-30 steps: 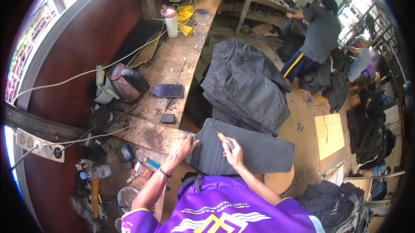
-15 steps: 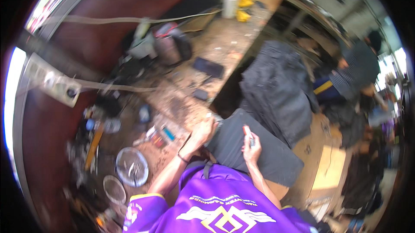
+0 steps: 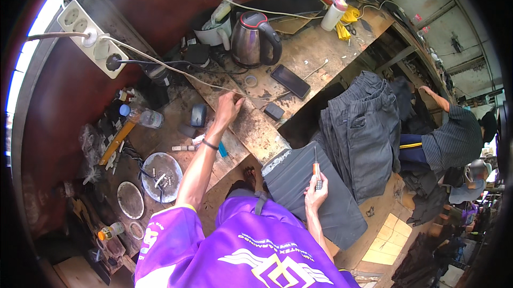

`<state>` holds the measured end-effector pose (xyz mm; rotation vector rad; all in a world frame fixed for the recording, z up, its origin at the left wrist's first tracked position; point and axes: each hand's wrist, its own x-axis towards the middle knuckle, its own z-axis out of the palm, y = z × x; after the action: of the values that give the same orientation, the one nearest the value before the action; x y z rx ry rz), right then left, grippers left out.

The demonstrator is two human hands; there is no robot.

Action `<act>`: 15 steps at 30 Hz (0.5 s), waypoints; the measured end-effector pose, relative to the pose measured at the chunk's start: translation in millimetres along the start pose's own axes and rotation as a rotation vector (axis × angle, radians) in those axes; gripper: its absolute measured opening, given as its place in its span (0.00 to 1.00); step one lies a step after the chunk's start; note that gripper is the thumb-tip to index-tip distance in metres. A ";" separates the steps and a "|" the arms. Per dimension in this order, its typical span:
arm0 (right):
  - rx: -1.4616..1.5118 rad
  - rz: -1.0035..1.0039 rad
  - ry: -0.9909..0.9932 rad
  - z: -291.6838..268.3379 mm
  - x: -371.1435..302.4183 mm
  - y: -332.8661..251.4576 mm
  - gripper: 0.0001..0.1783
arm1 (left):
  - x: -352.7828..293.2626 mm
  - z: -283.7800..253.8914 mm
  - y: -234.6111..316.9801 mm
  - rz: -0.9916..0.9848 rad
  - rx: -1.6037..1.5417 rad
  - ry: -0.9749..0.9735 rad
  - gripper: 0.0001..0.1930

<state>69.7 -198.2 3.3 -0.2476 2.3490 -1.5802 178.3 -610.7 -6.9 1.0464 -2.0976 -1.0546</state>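
Note:
My left hand point(image 3: 228, 107) is over the wooden tabletop, its fingers bent together beside a pale cable point(image 3: 200, 79). Whatever is between those fingertips is hidden. Lower right, my right hand point(image 3: 316, 194) is closed around a screwdriver point(image 3: 316, 169) with an orange-red handle and a thin dark shaft pointing away from me. A dark patterned grip shows at the fingers. Beneath that hand slopes a dark grey cloth-covered board point(image 3: 334, 210), with a worn, pale corner at the table edge. Near the left hand are a black phone point(image 3: 290, 81) and a small dark box point(image 3: 274, 110).
A steel kettle point(image 3: 247, 42) stands at the back beside a pale mug point(image 3: 212, 35). The power strip point(image 3: 88, 36) hangs at upper left. Round trays point(image 3: 162, 196) holding stubs lie left. Folded dark trousers point(image 3: 363, 138) are piled right; a person point(image 3: 449, 133) is beyond.
My left hand has moved forward over the table, from the board's corner to the cable. The right hand still grips the screwdriver, now lower in view. The view has shifted and become sharper.

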 end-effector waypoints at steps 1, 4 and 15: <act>-0.009 0.015 0.004 0.3 0.0 0.8 0.21 | 5.2 7.1 -0.7 0.019 -0.013 0.001 0.10; 0.002 0.045 0.003 1.1 0.5 -1.2 0.21 | 25.1 22.9 -3.7 0.065 -0.028 -0.053 0.12; -0.466 -0.388 -0.328 1.0 -11.1 -100.4 0.17 | -114.9 6.3 15.4 0.111 0.107 -0.162 0.14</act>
<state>78.1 -233.9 97.4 -1.0328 2.4585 -0.9932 229.2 -506.5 -12.7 0.9081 -2.3357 -1.0122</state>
